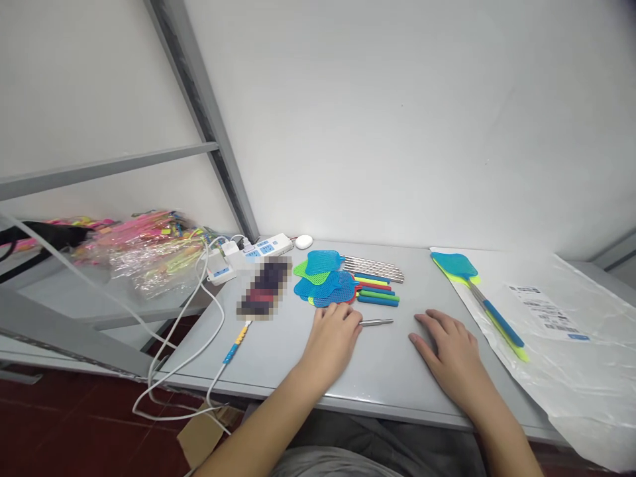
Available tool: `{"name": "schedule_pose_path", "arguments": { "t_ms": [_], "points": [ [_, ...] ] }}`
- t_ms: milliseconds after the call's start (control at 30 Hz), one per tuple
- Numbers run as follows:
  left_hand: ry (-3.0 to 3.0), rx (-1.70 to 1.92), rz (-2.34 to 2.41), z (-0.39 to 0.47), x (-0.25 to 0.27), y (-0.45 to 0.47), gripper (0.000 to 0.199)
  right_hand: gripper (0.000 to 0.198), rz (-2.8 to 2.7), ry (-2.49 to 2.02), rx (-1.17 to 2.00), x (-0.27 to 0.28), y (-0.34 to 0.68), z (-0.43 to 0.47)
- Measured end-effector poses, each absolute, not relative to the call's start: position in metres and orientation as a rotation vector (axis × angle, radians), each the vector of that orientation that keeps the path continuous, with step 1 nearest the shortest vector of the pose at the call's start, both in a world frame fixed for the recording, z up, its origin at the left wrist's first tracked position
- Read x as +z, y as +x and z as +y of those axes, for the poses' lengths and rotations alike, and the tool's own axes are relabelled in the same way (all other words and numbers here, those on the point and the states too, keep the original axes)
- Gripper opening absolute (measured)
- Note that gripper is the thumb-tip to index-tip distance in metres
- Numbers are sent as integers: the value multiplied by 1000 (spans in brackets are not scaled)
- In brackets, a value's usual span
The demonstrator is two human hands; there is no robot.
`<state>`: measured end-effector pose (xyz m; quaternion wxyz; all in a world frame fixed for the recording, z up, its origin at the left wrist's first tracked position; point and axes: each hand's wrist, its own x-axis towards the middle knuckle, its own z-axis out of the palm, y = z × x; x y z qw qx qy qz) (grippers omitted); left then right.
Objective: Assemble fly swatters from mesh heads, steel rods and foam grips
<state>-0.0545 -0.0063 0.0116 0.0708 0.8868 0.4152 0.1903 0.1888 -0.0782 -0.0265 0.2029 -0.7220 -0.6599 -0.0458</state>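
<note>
My left hand point(332, 338) is closed around a slim metal rod point(380, 322), which points right from under the fingers; its other end is hidden. My right hand point(450, 354), fingers apart, rests on the table to the right of the rod and holds nothing. Just beyond my left hand lie blue and green fly swatter heads point(322, 263). Beside them are several bare metal rods point(375, 267) in a row and a stack of coloured handles point(378, 299). On the right, two assembled fly swatters point(501, 321), one blue and one yellow-green, lie overlapping.
A white plastic mailer point(571, 371) with a printed label covers the table's right end. A power strip point(268, 245), white cables point(223, 318), a white oval object point(304, 242) and a pixelated item point(265, 288) are at left. Bagged colourful goods point(154, 248) lie beyond the metal frame point(209, 126).
</note>
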Motion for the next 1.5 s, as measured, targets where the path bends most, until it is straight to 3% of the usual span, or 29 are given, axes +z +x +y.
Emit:
{"name": "schedule_pose_path", "arguments": {
  "t_ms": [333, 633, 1000, 1500],
  "points": [
    [2604, 577, 1249, 5, 11, -68, 16, 26, -2231, -1594, -85, 43, 136, 37],
    [2574, 553, 1273, 6, 4, -65, 16, 23, -2386, -1636, -211, 31, 113, 142],
    [2565, 583, 1293, 2, 0, -65, 14, 15, -2484, -1565, -397, 27, 106, 148],
    [2560, 569, 1270, 2, 6, -66, 15, 21, -2280, -1389, -550, 63, 122, 96]
  ]
}}
